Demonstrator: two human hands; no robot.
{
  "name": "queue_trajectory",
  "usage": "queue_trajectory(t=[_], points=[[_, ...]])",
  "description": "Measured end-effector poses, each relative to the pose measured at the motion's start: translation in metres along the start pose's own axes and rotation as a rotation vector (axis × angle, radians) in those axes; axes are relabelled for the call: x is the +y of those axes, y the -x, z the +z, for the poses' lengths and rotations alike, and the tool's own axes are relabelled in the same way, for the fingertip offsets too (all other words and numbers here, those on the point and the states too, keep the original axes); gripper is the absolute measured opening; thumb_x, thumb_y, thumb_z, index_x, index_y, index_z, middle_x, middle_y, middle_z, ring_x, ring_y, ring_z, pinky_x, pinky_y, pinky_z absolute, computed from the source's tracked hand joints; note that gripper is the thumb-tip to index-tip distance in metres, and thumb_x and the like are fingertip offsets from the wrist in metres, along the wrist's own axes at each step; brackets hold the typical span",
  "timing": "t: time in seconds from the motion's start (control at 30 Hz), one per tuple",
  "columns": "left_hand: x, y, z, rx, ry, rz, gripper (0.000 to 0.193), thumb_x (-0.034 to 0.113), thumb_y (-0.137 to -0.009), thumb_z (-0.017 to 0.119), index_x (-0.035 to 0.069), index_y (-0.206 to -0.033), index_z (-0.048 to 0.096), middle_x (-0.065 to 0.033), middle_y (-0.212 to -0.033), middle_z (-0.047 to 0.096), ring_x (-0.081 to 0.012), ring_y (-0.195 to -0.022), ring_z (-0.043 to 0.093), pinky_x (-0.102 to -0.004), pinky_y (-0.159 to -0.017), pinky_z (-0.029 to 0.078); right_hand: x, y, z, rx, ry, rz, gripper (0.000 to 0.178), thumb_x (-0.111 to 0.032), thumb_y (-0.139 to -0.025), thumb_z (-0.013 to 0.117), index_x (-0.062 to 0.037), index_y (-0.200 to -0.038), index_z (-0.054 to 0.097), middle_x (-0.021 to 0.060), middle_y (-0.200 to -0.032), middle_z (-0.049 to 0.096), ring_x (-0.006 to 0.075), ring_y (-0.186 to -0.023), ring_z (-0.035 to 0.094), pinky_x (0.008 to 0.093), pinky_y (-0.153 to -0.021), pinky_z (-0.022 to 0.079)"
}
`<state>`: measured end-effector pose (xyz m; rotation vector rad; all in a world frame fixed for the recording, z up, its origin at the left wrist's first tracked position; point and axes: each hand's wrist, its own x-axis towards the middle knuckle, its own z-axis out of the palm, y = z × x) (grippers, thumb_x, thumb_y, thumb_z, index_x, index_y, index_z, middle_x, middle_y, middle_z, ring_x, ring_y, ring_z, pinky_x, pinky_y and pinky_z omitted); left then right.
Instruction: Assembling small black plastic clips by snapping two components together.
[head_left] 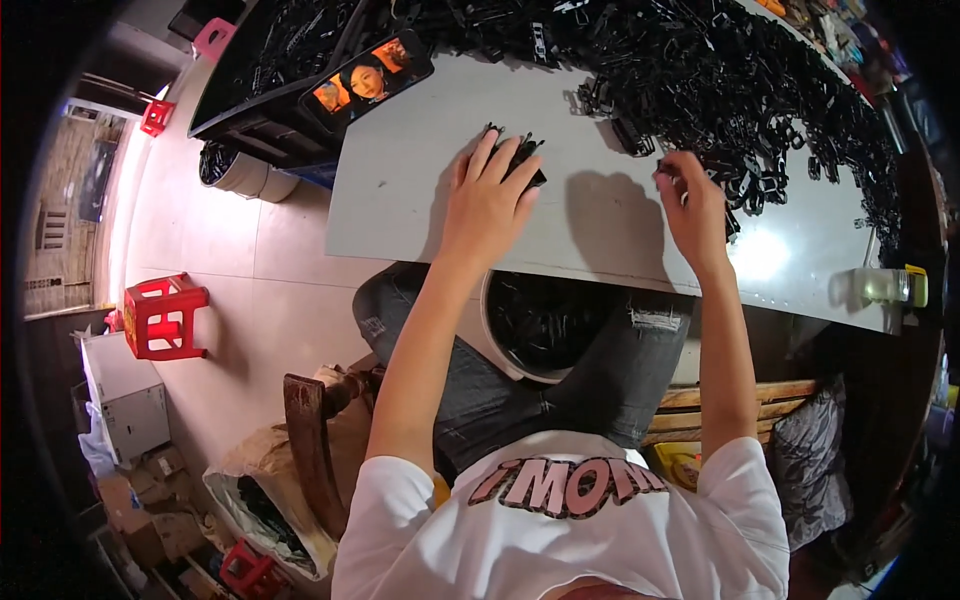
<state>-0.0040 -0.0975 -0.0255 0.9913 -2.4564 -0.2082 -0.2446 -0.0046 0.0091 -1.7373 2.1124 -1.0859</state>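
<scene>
- The left hand (490, 195) lies palm down on the grey table (420, 210), fingers spread and pressing on a small bundle of black plastic clips (520, 160); it covers the bundle rather than clamping it.
- The right hand (692, 205) is at the near edge of the big heap of black clips (740, 90), further along the table from the bundle, with its fingertips pinched together on what looks like one clip; I cannot tell for certain that anything is between them.
- Risk, as I judge it: the bundle is held only by downward pressure, so a sideways nudge could fan it out across the table.
- Risk: the clips in the heap look tangled, so pulling one could drag others along and send them over the table's near edge.
- Risk: the round tub (535, 325) between the knees, below the table's near edge, sits partly under the table; clips swept off to either side of it would likely land on the floor.
- Risk: the phone (368, 80) leans at the table's far left corner, just beside the heap, and a spreading pile could push it.
- Counts: two hands, one table, one bundle, one heap too dense to count, one tub, one phone, one red stool (165, 315) on the floor well left of the table.
</scene>
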Motion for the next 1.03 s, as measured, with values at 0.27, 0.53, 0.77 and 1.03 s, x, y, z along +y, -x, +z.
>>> queue_trajectory(t=[0.27,0.53,0.77,1.03], points=[[0.006,-0.004,-0.005,0.063,0.065,0.036,0.032,0.017,-0.080,0.066,0.014,-0.111,0.061,-0.0124,-0.134,0.044,-0.0307,-0.129,0.035,-0.0485,-0.105,0.029,-0.016,0.030,-0.007,-0.420,-0.730,0.349,0.028,-0.009,-0.097,0.041,-0.0120,-0.124,0.048,-0.0006,-0.076,0.056,0.0030,-0.055,0.039,0.0173,-0.049,0.030],[0.010,-0.001,-0.010,0.209,0.061,0.091,0.033,0.014,-0.078,0.067,0.016,-0.110,0.064,-0.0103,-0.121,0.049,-0.0301,-0.114,0.043,-0.0435,-0.096,0.036,-0.006,0.037,0.000,-0.422,-0.703,0.401,0.030,-0.005,-0.093,0.050,-0.0101,-0.122,0.055,-0.0014,-0.076,0.053,0.0038,-0.057,0.042,0.0179,-0.049,0.033],[0.050,0.012,-0.015,0.293,0.437,0.056,0.033,0.012,-0.078,0.067,0.007,-0.111,0.062,-0.0076,-0.089,0.051,-0.0267,-0.081,0.048,-0.0369,-0.076,0.041,-0.008,0.041,0.011,-0.219,-0.339,0.150,0.017,0.000,-0.086,0.060,-0.0008,-0.103,0.061,0.0000,-0.077,0.056,0.0048,-0.060,0.047,0.0210,-0.052,0.039],[0.061,0.021,-0.002,0.164,0.858,-0.188,0.028,0.014,-0.081,0.066,0.005,-0.107,0.057,-0.0066,-0.087,0.058,-0.0180,-0.074,0.051,-0.0304,-0.070,0.044,-0.018,0.057,0.024,0.165,-0.144,0.295,0.022,-0.016,-0.083,0.071,-0.0044,-0.096,0.058,0.0020,-0.072,0.063,0.0092,-0.065,0.057,0.0263,-0.065,0.049]])
